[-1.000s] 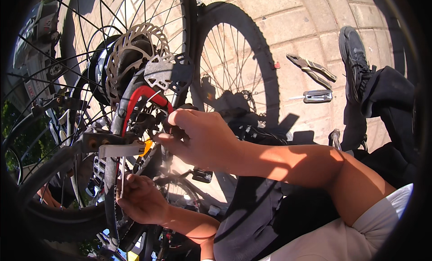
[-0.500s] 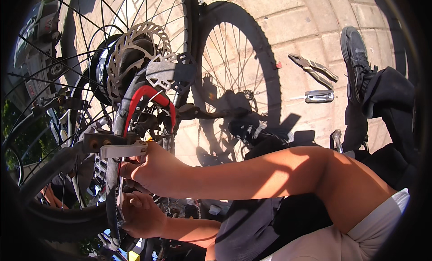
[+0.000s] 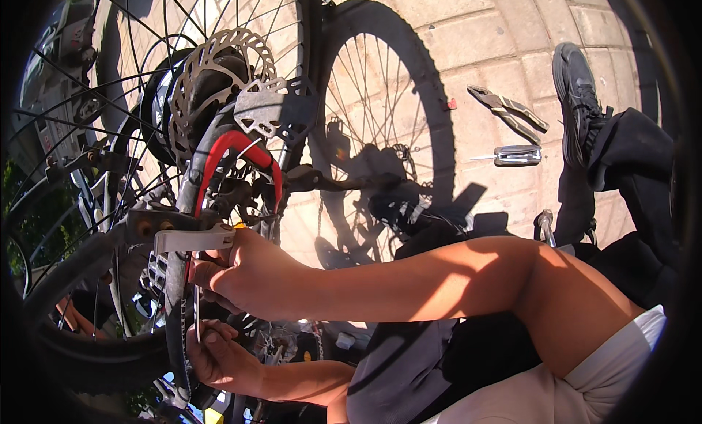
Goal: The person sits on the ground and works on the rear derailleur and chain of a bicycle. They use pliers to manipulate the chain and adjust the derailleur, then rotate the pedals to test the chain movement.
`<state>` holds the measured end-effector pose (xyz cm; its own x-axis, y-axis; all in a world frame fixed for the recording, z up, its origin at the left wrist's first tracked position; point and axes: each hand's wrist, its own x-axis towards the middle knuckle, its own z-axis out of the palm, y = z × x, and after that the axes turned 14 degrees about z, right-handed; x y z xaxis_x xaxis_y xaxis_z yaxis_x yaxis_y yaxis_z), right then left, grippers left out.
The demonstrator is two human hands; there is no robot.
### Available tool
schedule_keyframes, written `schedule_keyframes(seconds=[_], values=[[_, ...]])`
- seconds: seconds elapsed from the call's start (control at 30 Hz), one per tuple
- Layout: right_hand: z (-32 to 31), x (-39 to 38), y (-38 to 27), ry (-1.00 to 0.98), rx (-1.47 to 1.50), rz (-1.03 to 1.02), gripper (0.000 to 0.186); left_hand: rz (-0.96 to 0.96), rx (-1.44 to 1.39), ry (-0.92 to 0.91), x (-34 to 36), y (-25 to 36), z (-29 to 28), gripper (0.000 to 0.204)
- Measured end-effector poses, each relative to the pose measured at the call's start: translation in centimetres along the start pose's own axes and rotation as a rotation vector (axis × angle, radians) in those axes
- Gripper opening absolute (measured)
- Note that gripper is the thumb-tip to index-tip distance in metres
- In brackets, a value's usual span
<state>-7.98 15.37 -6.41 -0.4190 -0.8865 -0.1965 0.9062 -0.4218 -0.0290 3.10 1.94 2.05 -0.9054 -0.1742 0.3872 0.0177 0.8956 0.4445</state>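
Observation:
My right hand [image 3: 256, 274] reaches in from the right and is closed beside the bike frame tube [image 3: 175, 292]. Its fingertips are partly hidden. A flat silver lever-like part [image 3: 194, 240] lies across the tube just above those fingers, and a small yellow piece [image 3: 240, 225] shows by the knuckles. Below it, my left hand [image 3: 223, 357] is closed, thumb and fingers pinching the lower end of a thin, pale metal rod [image 3: 197, 314]. The rod runs up along the tube toward my right hand. Its exact kind is unclear.
Above my hands are a spoked wheel with a disc brake rotor [image 3: 186, 95], a perforated metal plate [image 3: 267, 113] and a red-trimmed frame section [image 3: 238, 142]. Pliers [image 3: 508, 111] and a folding multi-tool [image 3: 517, 156] lie on the paving [image 3: 468, 47], near a dark shoe [image 3: 574, 80].
My left hand has shifted slightly down and left, and its fingers have changed position, leaving more of the rod visible. My right hand stays at the tube. The view has moved slightly.

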Motion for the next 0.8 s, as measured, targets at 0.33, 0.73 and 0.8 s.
schedule_keyframes(seconds=[0.33,0.73,0.8], values=[[0.3,0.0,-0.2,-0.017,0.028,0.036,0.015,-0.443,-0.678,0.145,-0.1,-2.0,-0.4,0.043],[0.4,-0.9,-1.2,0.056,-0.031,-0.014,0.015,0.497,0.201,-0.004,0.7,-2.5,2.2,0.020],[0.2,-0.3,-0.6,0.034,-0.020,-0.014,0.015,0.271,-0.059,0.012,0.2,-0.9,2.6,0.024]])
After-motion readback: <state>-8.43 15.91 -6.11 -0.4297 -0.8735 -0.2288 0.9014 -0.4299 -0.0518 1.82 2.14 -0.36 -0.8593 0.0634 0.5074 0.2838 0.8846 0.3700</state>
